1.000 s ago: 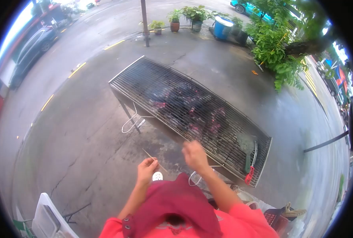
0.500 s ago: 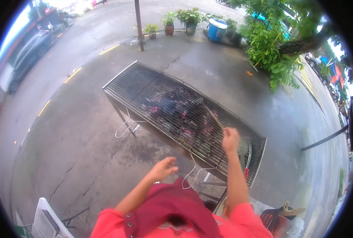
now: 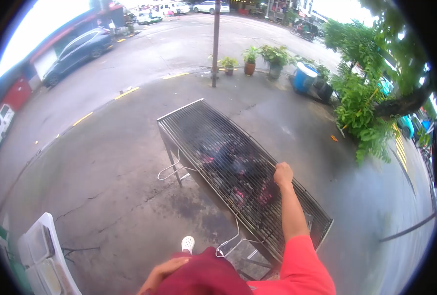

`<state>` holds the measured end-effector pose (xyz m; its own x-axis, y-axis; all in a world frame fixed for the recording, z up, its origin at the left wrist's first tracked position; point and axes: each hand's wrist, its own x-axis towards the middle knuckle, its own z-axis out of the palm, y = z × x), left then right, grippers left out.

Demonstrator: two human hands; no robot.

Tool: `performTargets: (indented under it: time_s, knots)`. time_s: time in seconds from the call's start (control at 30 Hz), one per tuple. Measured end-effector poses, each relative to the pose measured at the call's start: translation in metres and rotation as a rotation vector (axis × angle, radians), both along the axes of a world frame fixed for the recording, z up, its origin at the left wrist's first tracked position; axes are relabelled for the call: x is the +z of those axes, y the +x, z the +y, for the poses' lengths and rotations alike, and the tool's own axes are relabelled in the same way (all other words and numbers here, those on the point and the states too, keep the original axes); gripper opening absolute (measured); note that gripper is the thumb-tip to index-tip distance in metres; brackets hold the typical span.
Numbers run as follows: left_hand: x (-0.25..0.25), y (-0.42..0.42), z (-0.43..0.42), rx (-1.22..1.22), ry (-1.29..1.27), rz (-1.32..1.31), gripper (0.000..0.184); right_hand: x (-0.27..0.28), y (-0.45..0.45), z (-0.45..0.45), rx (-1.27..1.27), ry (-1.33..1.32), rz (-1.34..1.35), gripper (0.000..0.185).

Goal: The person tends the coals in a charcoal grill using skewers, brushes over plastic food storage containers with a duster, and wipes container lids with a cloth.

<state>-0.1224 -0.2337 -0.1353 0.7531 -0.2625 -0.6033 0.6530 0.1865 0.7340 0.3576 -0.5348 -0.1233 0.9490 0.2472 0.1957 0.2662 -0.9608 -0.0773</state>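
Note:
A long charcoal grill [image 3: 179,115] with a barred metal grate stands in front of me at a slant. Beneath the bars lie grey and glowing red coals [image 3: 240,196]. My right hand [image 3: 283,174] is closed at the far long edge of the grate, with the arm stretched across the bars. What its fingers hold is hidden. My left hand [image 3: 167,269] lies low against the dark red cloth [image 3: 203,275] at my front, its fingers stretched out and partly cut off from view.
Bent wire handles [image 3: 230,242] stick out from the grill's near side. A white-framed table [image 3: 56,246] with trays is at lower left. A pole [image 3: 216,49], potted plants [image 3: 275,56], a blue bin [image 3: 304,78] and a tree [image 3: 356,98] stand beyond.
The view has tilted up. My right hand has moved to the grate's far edge, and the brown stick it held no longer shows. My left hand has drawn back to the cloth.

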Motion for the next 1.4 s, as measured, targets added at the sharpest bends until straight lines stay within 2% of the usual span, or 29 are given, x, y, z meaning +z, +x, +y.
performTargets:
  time_s: [0.13,0.2,0.3,0.37,0.4,0.43,0.47,0.5,0.53,0.57,0.6,0.63,0.7,0.73,0.8,0.83,0.9,1.0,1.07,1.17,1.23,1.3,1.33,1.37,1.4]
  knots:
    - [0.003,-0.034,-0.005,0.071,0.150,-0.017,0.046,-0.002,0.006,0.015,-0.013,-0.019,0.004,0.018]
    - [-0.003,-0.048,-0.006,0.083,0.236,-0.024,0.046,0.016,-0.007,0.019,-0.074,-0.083,0.031,0.018]
    - [0.038,-0.043,-0.008,0.136,0.037,0.029,0.045,0.031,-0.045,0.022,-0.119,-0.014,0.043,0.016]
    - [0.105,-0.035,-0.014,0.307,-0.215,0.066,0.045,0.019,-0.088,0.027,0.029,0.167,-0.081,0.016]
    - [0.126,-0.034,-0.016,0.396,-0.345,0.082,0.045,0.010,-0.120,0.033,0.136,0.551,0.079,0.019]
    - [0.126,-0.033,-0.013,0.338,-0.325,0.091,0.046,0.021,-0.163,0.051,0.302,0.669,0.155,0.020]
    - [0.119,-0.034,-0.008,0.302,-0.303,0.095,0.047,0.037,-0.214,0.071,0.301,0.684,0.339,0.016]
    - [0.108,-0.037,-0.001,0.270,-0.277,0.095,0.047,-0.011,-0.252,0.083,0.321,0.921,0.569,0.014]
    - [0.088,-0.035,0.005,0.146,-0.240,0.004,0.048,0.017,-0.296,0.102,0.284,0.769,0.997,0.020]
    - [0.061,-0.031,0.011,0.007,-0.198,-0.079,0.049,0.007,-0.334,0.115,0.482,0.748,1.121,0.026]
    - [0.039,-0.031,0.019,-0.141,-0.150,-0.159,0.050,-0.005,-0.368,0.131,0.591,0.678,1.160,0.028]
    - [0.021,-0.034,0.028,-0.189,-0.145,-0.161,0.050,-0.013,-0.393,0.145,0.693,0.611,1.196,0.030]
    - [-0.001,-0.046,0.048,-0.285,-0.135,-0.171,0.052,-0.021,-0.406,0.159,0.557,0.605,1.236,0.032]
    - [0.000,-0.056,0.059,-0.301,-0.107,-0.225,0.052,-0.021,-0.406,0.167,0.494,0.598,1.253,0.033]
    - [0.000,-0.080,0.084,-0.334,-0.052,-0.322,0.052,-0.009,-0.401,0.184,0.508,0.455,1.033,0.034]
    - [-0.004,-0.093,0.097,-0.341,-0.045,-0.334,0.052,-0.022,-0.395,0.190,0.557,0.341,0.890,0.032]
    - [-0.020,-0.120,0.121,-0.351,-0.036,-0.351,0.052,-0.012,-0.394,0.212,0.566,0.179,0.780,0.029]
    - [-0.036,-0.166,0.150,-0.213,0.039,-0.440,0.046,-0.019,-0.412,0.251,0.506,0.021,0.758,0.030]
    - [-0.013,-0.201,0.163,-0.061,0.109,-0.400,0.043,-0.035,-0.429,0.282,0.475,-0.057,0.822,0.033]
    - [-0.005,-0.243,0.177,0.178,0.184,-0.438,0.038,-0.047,-0.477,0.337,0.649,-0.272,0.914,0.034]
    - [-0.007,-0.270,0.181,0.314,0.306,-0.538,0.032,-0.059,-0.518,0.369,0.931,-0.233,0.847,0.030]
    - [-0.017,-0.291,0.179,0.493,0.535,-0.627,0.024,-0.038,-0.552,0.404,1.098,-0.262,0.955,0.031]
    - [-0.022,-0.300,0.181,0.602,0.528,-0.638,0.018,-0.030,-0.570,0.422,1.180,-0.260,1.018,0.030]
    - [-0.025,-0.313,0.178,0.710,0.522,-0.643,0.014,-0.030,-0.591,0.431,1.252,-0.267,1.099,0.029]
    - [-0.023,-0.325,0.174,0.827,0.626,-0.640,0.014,-0.057,-0.598,0.441,1.413,-0.182,1.185,0.027]
